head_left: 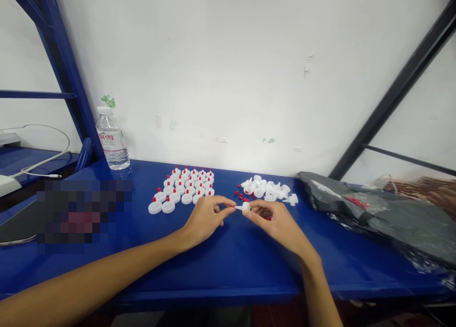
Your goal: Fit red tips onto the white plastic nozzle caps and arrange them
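My right hand [270, 216] pinches a white nozzle cap [245, 207] by its wide base, its thin spout pointing left. At the spout's end my left hand [209, 216] pinches a small red tip cap [233, 206], mostly hidden by the fingers. To the left stand rows of white nozzle caps with red tips [187, 196], upright on the blue table. Beyond my right hand lies a loose pile of white nozzle caps [265, 188] without red tips. Several loose red tip caps [241, 197] are scattered beside that pile, and some red shows under my right hand.
A water bottle [113, 142] stands at the back left by a blue metal post [67, 56]. Grey plastic bags [384, 218] cover the table's right side. The white wall [228, 70] closes off the back of the blue table [228, 270]. A blurred-out patch covers the left.
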Available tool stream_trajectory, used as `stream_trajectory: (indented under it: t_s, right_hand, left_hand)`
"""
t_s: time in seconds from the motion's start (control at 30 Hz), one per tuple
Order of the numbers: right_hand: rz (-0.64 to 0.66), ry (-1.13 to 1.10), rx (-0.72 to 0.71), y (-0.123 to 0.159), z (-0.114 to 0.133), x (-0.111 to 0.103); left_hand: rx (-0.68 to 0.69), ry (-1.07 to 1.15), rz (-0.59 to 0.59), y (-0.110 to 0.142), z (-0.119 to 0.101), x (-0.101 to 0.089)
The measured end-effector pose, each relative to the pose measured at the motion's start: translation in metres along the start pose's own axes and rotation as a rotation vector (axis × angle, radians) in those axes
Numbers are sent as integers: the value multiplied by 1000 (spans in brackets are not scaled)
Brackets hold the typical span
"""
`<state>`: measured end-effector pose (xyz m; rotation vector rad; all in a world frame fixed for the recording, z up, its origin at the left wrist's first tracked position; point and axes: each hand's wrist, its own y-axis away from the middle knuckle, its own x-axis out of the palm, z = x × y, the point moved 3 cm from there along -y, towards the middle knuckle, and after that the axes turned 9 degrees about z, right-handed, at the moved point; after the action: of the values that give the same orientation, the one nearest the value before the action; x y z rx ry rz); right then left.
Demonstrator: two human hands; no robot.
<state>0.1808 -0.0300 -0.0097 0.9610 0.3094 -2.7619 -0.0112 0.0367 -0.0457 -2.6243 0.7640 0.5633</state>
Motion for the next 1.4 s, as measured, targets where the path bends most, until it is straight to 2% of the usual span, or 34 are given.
stream_trajectory:
  t_s: [0.37,0.53,0.83,1.0,1.3,1.4]
  right_hand:
    - [-28,44,-13,-2,-3,1]
    - [18,56,-21,-1,-2,1]
    - [84,27,-31,-1,0,2]
    - [103,43,-43,-1,0,6]
    - [181,84,-74,0,3,9]
    - [181,55,-70,1,2,8]
  left_hand:
    - [15,30,2,0,-5,3]
    - [39,56,9,1,-4,1]
    - [167,70,-42,3,-15,-1]
    - [245,-7,-59,7,-21,-1]
    - [333,-72,39,10,-26,1]
    - [317,-108,50,10,-25,1]
